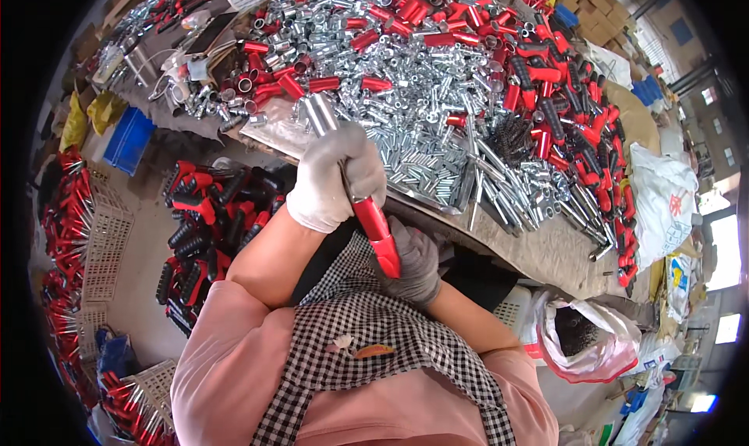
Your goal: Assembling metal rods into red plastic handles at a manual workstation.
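From my remote seat I am seeing the fingers (361,151) of the left hand (331,182), in a white glove, wrapping tightly around the middle of a red-and-silver tool (373,221). The left forearm (269,251) is slanting up from the lower left toward the centre of the frame, with the fist bending over the shaft. The right hand (417,262), in a grey glove, is cupping the tool's lower red end just right of centre; its fingers are partly hiding, so I am not able to tell how tightly they are closing. The right forearm (472,317) is reaching in from the lower right.

The tool is running through the left fist and lying against the right palm. Its long axis is slanting from upper left to lower right, the silver tube end pointing to the upper left and the red end pointing down toward the apron (343,321).

Farther out, a table (573,251) is carrying a heap of metal parts (390,79) across the upper middle, and red-and-black handles (558,79) are lying at the upper right. More handles (211,204) are sitting left of centre, beside a crate (109,239) at the left edge.
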A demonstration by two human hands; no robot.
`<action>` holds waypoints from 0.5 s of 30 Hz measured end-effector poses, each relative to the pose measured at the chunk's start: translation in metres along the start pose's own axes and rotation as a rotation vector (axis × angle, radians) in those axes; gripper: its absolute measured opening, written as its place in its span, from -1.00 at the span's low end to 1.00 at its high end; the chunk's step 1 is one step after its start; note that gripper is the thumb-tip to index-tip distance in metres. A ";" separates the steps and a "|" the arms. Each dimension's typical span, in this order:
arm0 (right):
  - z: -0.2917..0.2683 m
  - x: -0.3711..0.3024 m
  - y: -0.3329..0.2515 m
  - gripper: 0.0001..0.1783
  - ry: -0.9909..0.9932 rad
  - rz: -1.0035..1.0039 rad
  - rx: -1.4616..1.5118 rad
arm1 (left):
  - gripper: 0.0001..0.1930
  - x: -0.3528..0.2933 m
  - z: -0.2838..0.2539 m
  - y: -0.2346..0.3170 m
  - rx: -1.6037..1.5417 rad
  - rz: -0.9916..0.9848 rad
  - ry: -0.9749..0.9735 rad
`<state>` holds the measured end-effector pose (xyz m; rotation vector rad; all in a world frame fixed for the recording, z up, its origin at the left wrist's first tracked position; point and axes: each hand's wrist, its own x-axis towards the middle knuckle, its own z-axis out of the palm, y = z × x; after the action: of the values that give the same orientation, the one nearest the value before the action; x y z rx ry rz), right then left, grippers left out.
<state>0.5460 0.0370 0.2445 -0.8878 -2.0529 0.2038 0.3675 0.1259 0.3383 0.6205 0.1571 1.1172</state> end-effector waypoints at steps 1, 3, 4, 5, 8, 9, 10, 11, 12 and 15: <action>0.006 0.002 -0.001 -0.06 -0.054 0.069 0.000 | -0.63 -0.002 0.011 0.002 0.106 -0.006 -0.009; 0.009 0.012 -0.006 -0.01 -0.157 0.123 0.108 | -0.65 -0.002 0.007 0.007 0.195 -0.058 -0.152; 0.011 0.015 0.003 0.04 -0.267 0.040 0.229 | -0.68 -0.003 0.000 0.013 0.259 -0.151 -0.246; 0.005 0.029 0.009 -0.01 -0.323 -0.066 0.246 | -0.71 -0.006 -0.004 0.022 0.322 -0.242 -0.340; -0.036 0.081 0.019 -0.06 -0.562 0.387 0.113 | -0.76 -0.011 -0.014 0.043 0.650 -0.569 -0.453; -0.050 0.108 0.023 -0.09 -0.651 0.804 0.127 | -0.81 -0.020 -0.021 0.042 0.581 -0.644 -0.407; -0.053 0.120 0.050 -0.07 -0.547 0.755 -0.170 | -0.83 -0.019 -0.031 0.039 0.600 -0.718 -0.487; -0.052 0.133 0.080 -0.04 -0.435 0.695 -0.461 | -0.85 -0.017 -0.041 0.035 0.618 -0.792 -0.566; -0.053 0.155 0.102 -0.02 -0.508 0.849 -0.559 | -0.89 -0.015 -0.041 0.032 0.634 -0.880 -0.556; -0.034 0.166 0.162 -0.01 -0.628 0.840 -0.749 | -0.92 -0.019 -0.078 0.003 0.592 -0.921 -0.682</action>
<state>0.5940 0.2595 0.3022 -2.3866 -2.1912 0.1679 0.3244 0.1399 0.2722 1.2543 0.1540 -0.0839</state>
